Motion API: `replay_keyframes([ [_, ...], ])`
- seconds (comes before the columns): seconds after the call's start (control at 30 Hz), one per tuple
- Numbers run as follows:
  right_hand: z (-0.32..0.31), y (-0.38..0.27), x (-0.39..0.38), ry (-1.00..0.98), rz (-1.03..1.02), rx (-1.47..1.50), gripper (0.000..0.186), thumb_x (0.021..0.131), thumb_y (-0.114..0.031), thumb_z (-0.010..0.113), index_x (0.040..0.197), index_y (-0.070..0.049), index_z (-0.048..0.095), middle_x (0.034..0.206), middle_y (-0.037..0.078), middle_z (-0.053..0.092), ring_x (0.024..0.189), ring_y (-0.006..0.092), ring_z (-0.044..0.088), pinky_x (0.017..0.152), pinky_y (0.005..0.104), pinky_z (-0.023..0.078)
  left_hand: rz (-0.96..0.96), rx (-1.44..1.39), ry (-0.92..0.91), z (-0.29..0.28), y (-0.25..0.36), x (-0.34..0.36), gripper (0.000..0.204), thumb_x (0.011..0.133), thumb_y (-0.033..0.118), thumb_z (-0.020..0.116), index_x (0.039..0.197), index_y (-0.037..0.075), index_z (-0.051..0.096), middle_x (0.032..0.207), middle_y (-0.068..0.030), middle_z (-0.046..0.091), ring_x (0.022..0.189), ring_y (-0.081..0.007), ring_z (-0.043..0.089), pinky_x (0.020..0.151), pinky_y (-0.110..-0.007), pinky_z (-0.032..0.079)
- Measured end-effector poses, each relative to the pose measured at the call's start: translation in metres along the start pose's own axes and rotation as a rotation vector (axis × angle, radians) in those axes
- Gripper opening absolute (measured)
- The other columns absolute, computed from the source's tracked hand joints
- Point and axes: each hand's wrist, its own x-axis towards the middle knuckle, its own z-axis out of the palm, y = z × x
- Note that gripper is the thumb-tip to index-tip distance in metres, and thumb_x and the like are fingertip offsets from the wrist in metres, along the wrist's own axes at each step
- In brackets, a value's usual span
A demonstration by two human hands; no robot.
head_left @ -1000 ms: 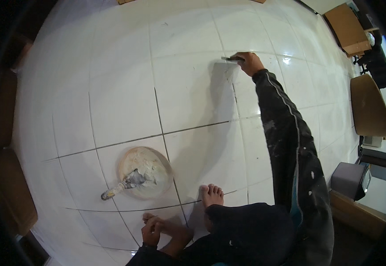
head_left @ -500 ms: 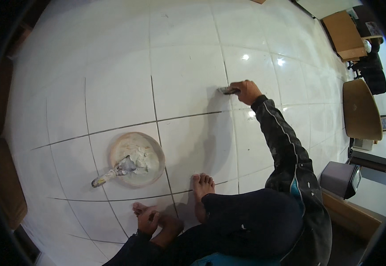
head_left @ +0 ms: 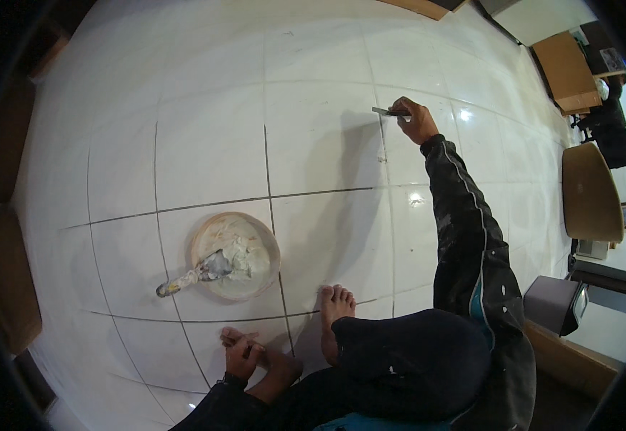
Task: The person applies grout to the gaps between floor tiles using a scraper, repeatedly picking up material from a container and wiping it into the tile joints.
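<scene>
Right hand (head_left: 419, 122) closed in a firm grip on a thin flat scraper (head_left: 388, 111), blade tip at the tile joint (head_left: 383, 144) well ahead on the floor (head_left: 313, 136). Best kept low-angled and centred on the line, light steady pressure. Left hand (head_left: 242, 353) rests by the foot, seemingly pinching something small, unclear. Round shallow bowl (head_left: 235, 255) of pale paste, smeared trowel (head_left: 194, 274) leaning in it. Tiles glossy white, joints dark.

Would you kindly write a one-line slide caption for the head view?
Right hand draws a scraper along a white-tile joint; left hand rests by a foot, near the paste bowl.
</scene>
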Motion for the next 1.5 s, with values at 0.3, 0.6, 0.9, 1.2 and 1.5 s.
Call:
replay_keyframes([
  [0.3,0.023,0.031,0.007,-0.178,-0.225,-0.339,0.061,0.071,0.017,0.052,0.121,-0.015,0.066,0.126,0.012,0.063,0.125,0.0274,0.055,0.106,0.0381,0.045,-0.07,-0.056,0.017,-0.002,0.018,0.003,0.028,0.088,0.005,0.06,0.116,0.003,0.063,0.086,-0.0103,0.073,0.082,-0.018,0.07,0.075,-0.029,0.054],
  [0.6,0.028,0.047,-0.01,-0.301,-0.106,-0.345,0.074,0.067,0.018,0.05,0.123,-0.027,0.067,0.14,-0.006,0.055,0.139,0.018,0.04,0.119,0.0563,0.02,-0.135,-0.115,-0.013,0.0,-0.005,0.01,0.027,0.087,0.01,0.061,0.113,0.005,0.066,0.088,-0.0115,0.072,0.084,-0.0244,0.07,0.08,-0.035,0.052],
  [0.9,0.01,0.058,-0.025,-0.244,-0.062,-0.32,0.071,0.068,0.018,0.047,0.119,-0.026,0.07,0.143,-0.003,0.052,0.136,0.0191,0.044,0.117,0.0463,0.031,-0.054,0.043,0.041,-0.001,0.004,0.016,0.028,0.089,0.015,0.06,0.115,0.007,0.066,0.088,-0.0099,0.072,0.092,-0.0223,0.067,0.094,-0.039,0.045],
  [1.2,0.004,0.016,0.031,-0.275,-0.074,-0.411,0.044,0.07,0.006,0.06,0.106,-0.016,0.073,0.099,0.01,0.073,0.095,0.031,0.068,0.087,0.0405,0.055,-0.064,-0.077,0.077,0.005,-0.007,0.001,0.029,0.089,0.018,0.061,0.115,0.004,0.065,0.088,-0.0126,0.072,0.087,-0.0223,0.069,0.08,-0.036,0.052],
  [1.5,0.014,0.0,0.037,-0.303,0.118,-0.585,0.044,0.072,0.0,0.062,0.11,-0.02,0.072,0.104,0.01,0.072,0.1,0.0299,0.067,0.09,0.0402,0.054,-0.064,-0.043,0.068,0.004,-0.005,-0.001,0.029,0.089,0.017,0.06,0.115,0.006,0.066,0.089,-0.0143,0.07,0.082,-0.024,0.069,0.076,-0.034,0.053],
])
